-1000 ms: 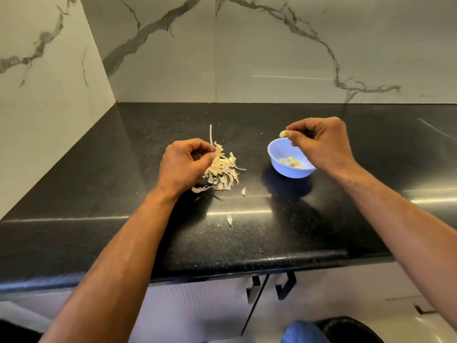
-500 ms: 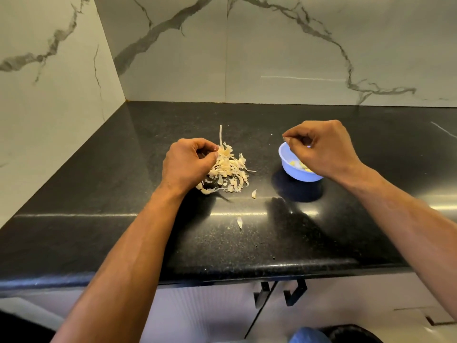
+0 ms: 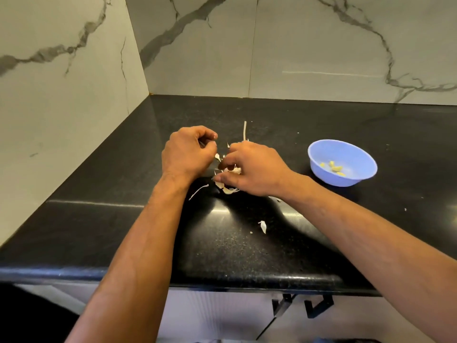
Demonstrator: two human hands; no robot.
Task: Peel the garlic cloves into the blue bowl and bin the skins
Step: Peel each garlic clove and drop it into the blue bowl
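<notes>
A black speckled desk (image 3: 222,248) fills a corner between white marble-look walls (image 3: 309,45) veined in grey; pale cabinet fronts with dark handles (image 3: 319,304) sit below its front edge. The blue bowl (image 3: 342,162) stands on the desk and holds a few peeled garlic cloves (image 3: 333,166). Left of the bowl lies the heap of skins (image 3: 228,188), largely covered by both hands. The right hand (image 3: 252,167) spreads curled fingers over the heap; whether its grip has closed on any skins cannot be told. The left hand (image 3: 189,153), left of the heap, is curled, its grip's contents hidden. One loose skin (image 3: 263,226) lies nearer the desk's front edge than the bowl.
</notes>
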